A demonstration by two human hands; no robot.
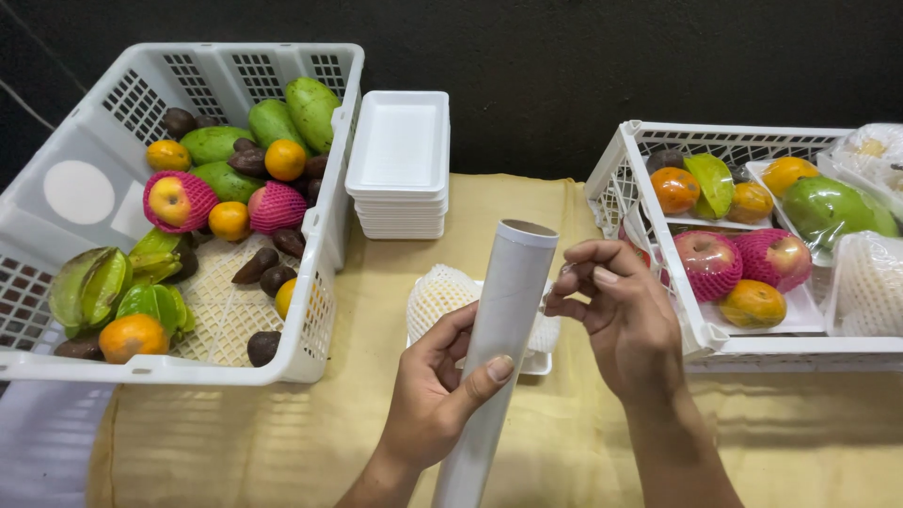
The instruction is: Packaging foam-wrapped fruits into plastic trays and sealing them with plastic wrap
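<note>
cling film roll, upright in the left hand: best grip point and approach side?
Grip the cling film roll around its mid-section, where the left hand wraps it now, coming in from its left. The tube is long, smooth and tilted slightly right, so a mid wrap probably balances it best. That leaves the top end and right edge free, where the right hand pinches at what looks like the loose film edge.

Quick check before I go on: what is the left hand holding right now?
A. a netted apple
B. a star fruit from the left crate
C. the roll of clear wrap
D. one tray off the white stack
C: the left hand grips the roll of clear wrap upright, thumb across its front, while the right hand pinches at the film edge beside the roll's upper end; the white tray stack sits untouched behind.
</note>
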